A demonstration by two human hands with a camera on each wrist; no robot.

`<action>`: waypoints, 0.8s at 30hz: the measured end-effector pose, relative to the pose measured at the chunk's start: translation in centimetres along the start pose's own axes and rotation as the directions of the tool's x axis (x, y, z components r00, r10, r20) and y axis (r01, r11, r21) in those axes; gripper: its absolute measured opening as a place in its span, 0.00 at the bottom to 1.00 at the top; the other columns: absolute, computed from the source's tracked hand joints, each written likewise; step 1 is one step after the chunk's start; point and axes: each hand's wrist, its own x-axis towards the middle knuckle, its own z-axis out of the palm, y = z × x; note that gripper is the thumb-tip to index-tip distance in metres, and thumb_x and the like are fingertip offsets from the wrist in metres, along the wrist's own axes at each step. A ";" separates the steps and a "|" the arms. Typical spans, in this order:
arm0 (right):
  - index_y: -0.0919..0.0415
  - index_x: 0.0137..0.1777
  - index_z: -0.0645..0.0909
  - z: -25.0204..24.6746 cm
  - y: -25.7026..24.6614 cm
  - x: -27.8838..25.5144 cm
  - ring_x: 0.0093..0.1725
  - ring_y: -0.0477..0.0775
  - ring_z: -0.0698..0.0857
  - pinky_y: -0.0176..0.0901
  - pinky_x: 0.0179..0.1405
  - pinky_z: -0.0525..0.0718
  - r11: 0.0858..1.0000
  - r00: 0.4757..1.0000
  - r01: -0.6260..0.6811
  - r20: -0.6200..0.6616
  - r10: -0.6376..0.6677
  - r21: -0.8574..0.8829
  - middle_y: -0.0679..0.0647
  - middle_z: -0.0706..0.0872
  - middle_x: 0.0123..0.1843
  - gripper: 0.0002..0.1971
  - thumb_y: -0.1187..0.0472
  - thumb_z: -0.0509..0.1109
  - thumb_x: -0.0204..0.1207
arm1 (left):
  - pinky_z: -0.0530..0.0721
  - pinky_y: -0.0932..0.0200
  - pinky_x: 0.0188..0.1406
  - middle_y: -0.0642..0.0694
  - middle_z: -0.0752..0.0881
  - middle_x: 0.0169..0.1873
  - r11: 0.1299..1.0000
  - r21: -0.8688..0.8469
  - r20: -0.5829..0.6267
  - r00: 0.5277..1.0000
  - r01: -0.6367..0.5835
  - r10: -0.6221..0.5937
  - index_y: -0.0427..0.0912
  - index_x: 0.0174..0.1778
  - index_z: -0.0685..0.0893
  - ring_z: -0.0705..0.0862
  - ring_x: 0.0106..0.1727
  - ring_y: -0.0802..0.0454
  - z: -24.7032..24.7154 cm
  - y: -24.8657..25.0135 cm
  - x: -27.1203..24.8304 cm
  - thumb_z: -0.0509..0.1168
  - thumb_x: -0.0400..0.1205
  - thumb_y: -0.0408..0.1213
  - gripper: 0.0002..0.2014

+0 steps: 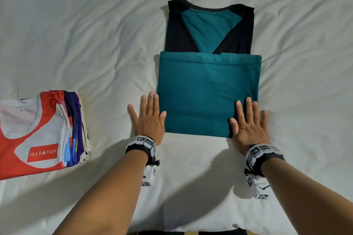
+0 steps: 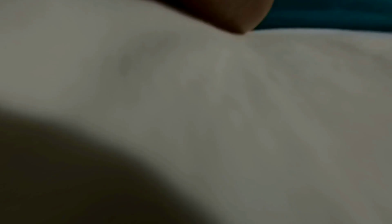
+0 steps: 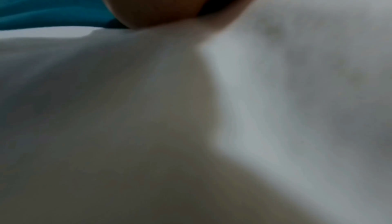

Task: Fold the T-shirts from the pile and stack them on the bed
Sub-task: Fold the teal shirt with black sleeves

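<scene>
Two hands are lying flat on the white bed (image 1: 107, 47), fingers straight and slightly spread: the left hand (image 1: 148, 118) just beside the near left corner of one teal and black T-shirt (image 1: 208, 91), the right hand (image 1: 248, 126) pressing its near right corner. That shirt is lying partly folded mid-bed, hem doubled up toward the collar. Left of it, one stack of folded T-shirts (image 1: 45, 133) is sitting, too overlapped to count.

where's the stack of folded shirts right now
In the head view the stack of folded shirts sits on the white bed at the far left, beyond the left hand, well apart from the teal T-shirt.
</scene>
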 end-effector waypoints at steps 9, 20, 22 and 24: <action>0.66 0.87 0.61 -2.7 -1.1 -3.8 0.88 0.67 0.59 0.68 0.87 0.49 0.950 0.964 0.259 -0.008 -0.264 -0.177 0.65 0.59 0.89 0.47 0.28 0.48 0.81 | 0.58 0.23 0.80 0.33 0.65 0.85 0.876 0.115 -0.025 0.880 -0.469 0.475 0.38 0.85 0.70 0.65 0.85 0.35 -1.6 1.5 -5.1 0.52 0.85 0.60 0.37; 0.81 0.68 0.78 -2.4 -3.1 -1.5 0.57 0.80 0.83 0.66 0.49 0.86 0.907 0.964 0.267 0.098 -0.249 -0.326 0.84 0.79 0.67 0.26 0.64 0.53 0.77 | 0.81 0.36 0.67 0.45 0.89 0.41 0.820 0.383 0.068 0.898 -0.426 0.435 0.44 0.50 0.90 0.87 0.44 0.44 -4.9 4.9 -2.9 0.55 0.73 0.28 0.19; 0.80 0.66 0.80 -2.7 -3.9 -1.6 0.54 0.79 0.84 0.64 0.46 0.86 0.894 0.974 0.223 0.123 -0.189 -0.388 0.82 0.82 0.62 0.23 0.70 0.56 0.75 | 0.71 0.32 0.77 0.48 0.85 0.40 0.853 0.322 0.104 0.911 -0.411 0.400 0.44 0.48 0.84 0.84 0.44 0.45 -6.4 5.4 -3.0 0.56 0.76 0.24 0.15; 0.77 0.63 0.84 -3.5 -4.6 -2.1 0.49 0.73 0.85 0.60 0.44 0.86 0.895 0.977 0.207 0.124 -0.171 -0.395 0.75 0.86 0.55 0.21 0.71 0.57 0.75 | 0.59 0.30 0.82 0.49 0.78 0.35 0.897 0.221 0.128 0.923 -0.384 0.364 0.45 0.45 0.77 0.80 0.42 0.43 -7.6 5.5 -3.1 0.59 0.79 0.24 0.10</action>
